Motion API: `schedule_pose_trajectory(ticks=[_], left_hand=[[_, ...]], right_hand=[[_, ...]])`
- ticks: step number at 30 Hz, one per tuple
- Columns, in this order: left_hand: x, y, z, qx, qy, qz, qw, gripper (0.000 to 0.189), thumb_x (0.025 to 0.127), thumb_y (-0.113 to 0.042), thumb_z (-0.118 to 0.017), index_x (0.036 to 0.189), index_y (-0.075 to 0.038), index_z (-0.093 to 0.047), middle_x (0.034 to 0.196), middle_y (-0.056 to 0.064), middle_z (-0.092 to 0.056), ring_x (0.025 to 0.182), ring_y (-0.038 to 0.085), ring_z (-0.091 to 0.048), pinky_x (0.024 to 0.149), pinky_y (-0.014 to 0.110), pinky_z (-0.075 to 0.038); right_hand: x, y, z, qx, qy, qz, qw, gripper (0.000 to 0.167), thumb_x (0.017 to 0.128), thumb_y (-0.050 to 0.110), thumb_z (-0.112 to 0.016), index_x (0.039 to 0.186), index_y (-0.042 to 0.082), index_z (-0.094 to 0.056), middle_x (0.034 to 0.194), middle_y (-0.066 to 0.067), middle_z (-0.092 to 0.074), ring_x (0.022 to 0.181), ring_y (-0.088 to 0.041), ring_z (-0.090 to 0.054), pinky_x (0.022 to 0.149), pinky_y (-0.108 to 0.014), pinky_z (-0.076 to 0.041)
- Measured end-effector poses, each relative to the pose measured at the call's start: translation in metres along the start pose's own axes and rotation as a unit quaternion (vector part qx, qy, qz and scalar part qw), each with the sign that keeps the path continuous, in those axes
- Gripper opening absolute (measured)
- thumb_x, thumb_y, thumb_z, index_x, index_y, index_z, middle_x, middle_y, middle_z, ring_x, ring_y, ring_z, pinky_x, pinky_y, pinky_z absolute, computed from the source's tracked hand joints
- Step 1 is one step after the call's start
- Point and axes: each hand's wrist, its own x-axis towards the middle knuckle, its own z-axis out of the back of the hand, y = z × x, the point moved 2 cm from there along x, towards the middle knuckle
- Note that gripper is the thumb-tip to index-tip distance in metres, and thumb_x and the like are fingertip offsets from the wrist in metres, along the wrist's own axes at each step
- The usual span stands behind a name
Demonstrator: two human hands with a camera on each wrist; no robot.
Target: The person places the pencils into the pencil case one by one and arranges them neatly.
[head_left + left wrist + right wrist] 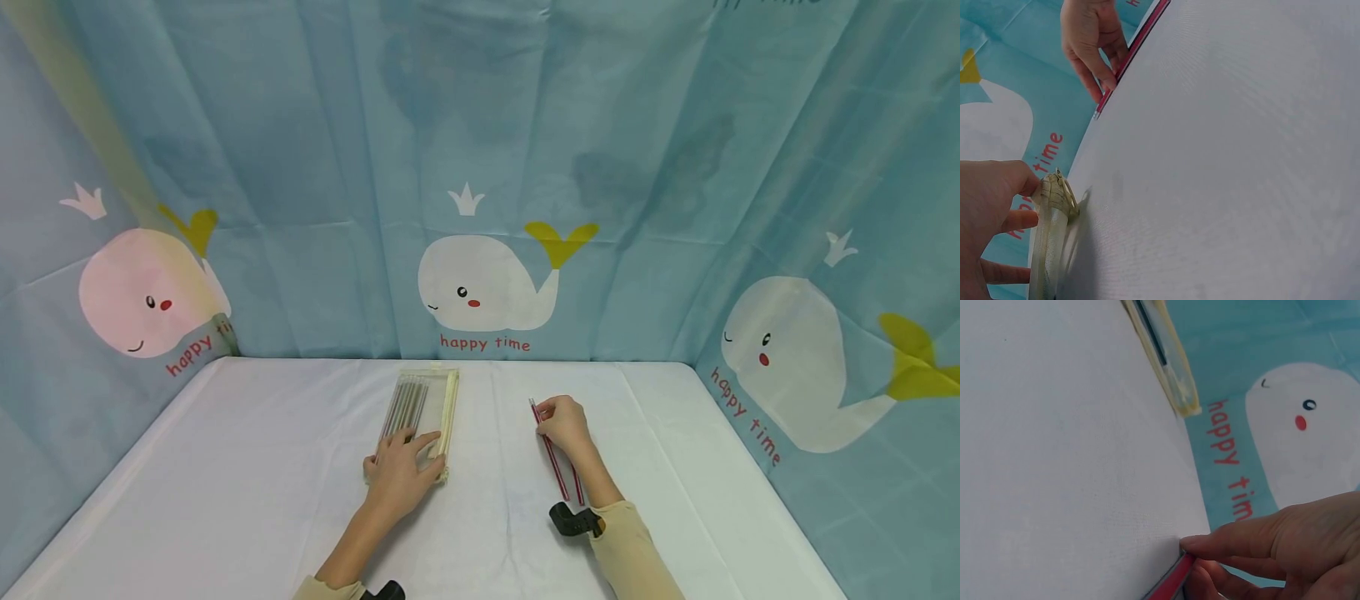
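A clear zip pouch (433,414) with pale yellow edging lies on the table, several slim pencils (405,403) side by side inside it. My left hand (401,477) rests over its near half with fingers spread; in the left wrist view those fingers touch the pouch (1050,244) near its zip. To the right, my right hand (565,423) pinches a slim red pencil (556,467) with dark stripes between thumb and fingers. A second red pencil (577,485) shows beside it, its upper part hidden by the hand. In the right wrist view, the fingertips grip the red pencil (1172,580).
A white cloth (187,492) covers the table. Blue curtains (300,275) printed with whales stand at the back and both sides. A black wrist device (573,521) sits on the right wrist, close to the pencils' lower ends.
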Motion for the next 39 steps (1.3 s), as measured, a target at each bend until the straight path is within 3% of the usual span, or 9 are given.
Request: schedule_pose_trajectory(ticks=[10, 27, 39], left_hand=[[-0.0001, 0.0002, -0.0006, 0.007, -0.001, -0.003, 1.0, 0.039, 0.097, -0.032, -0.069, 0.133, -0.017, -0.075, 0.144, 0.027, -0.058, 0.133, 0.055, -0.047, 0.09, 0.079, -0.035], [0.0011, 0.0009, -0.0015, 0.012, 0.002, 0.001, 0.9999, 0.04, 0.097, -0.032, -0.07, 0.133, -0.017, -0.075, 0.145, 0.025, -0.058, 0.134, 0.054, -0.047, 0.092, 0.083, -0.033], [0.0009, 0.0005, -0.0001, 0.015, 0.004, 0.003, 0.9999, 0.04, 0.097, -0.033, -0.069, 0.134, -0.018, -0.074, 0.145, 0.024, -0.058, 0.135, 0.053, -0.048, 0.092, 0.082, -0.034]], right_hand=[[0.0022, 0.0002, -0.0029, 0.001, -0.006, 0.012, 0.9999, 0.026, 0.075, -0.009, -0.074, 0.101, -0.011, -0.076, 0.078, -0.009, -0.069, 0.07, -0.016, -0.061, 0.06, -0.025, -0.049], [-0.0025, 0.0029, -0.0052, 0.06, 0.018, -0.045, 0.997, 0.025, 0.087, -0.004, -0.073, 0.11, -0.014, -0.072, 0.087, -0.015, -0.07, 0.064, -0.015, -0.063, 0.057, -0.027, -0.056], [-0.002, 0.0047, -0.0029, 0.114, 0.034, -0.091, 0.9886, 0.033, 0.085, -0.003, -0.071, 0.116, -0.015, -0.07, 0.092, -0.018, -0.07, 0.062, -0.011, -0.063, 0.059, -0.025, -0.058]])
